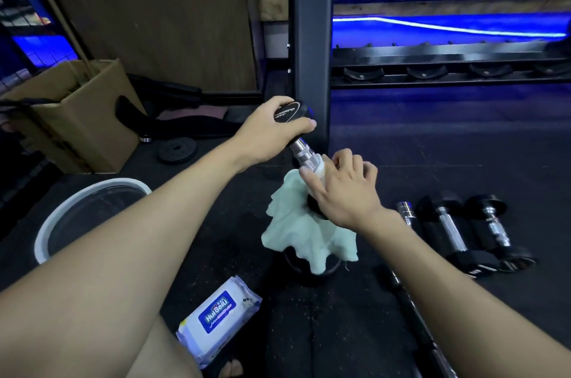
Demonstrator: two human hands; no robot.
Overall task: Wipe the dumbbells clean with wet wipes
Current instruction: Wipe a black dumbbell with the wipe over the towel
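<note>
The dumbbell [304, 155] is held tilted above the floor [432, 161], its long axis running from the upper head, which points up and away to the left, down toward the person to a lower head mostly hidden under a cloth [302, 229]. The left hand [268, 133] grips the upper black head from the left, fingers curled over its top and thumb across its near face. Below it the knurled chrome handle shows bare for a short stretch. The right hand [343, 189] is wrapped round the lower part of the handle, fingers curled and pinching the pale green cloth against the metal; the rest of the cloth hangs down in folds over the lower head and drapes onto a dark round object on the floor beneath.

Just right of the right wrist, more dumbbells [472, 229] lie side by side on the floor. A wipes pack [216, 316] lies on the floor near the bottom edge, beside the left forearm. Left of that forearm stands a white-rimmed basin [61, 210], and behind it a cardboard box [77, 118]. A dark rack [448, 68] crosses behind.
</note>
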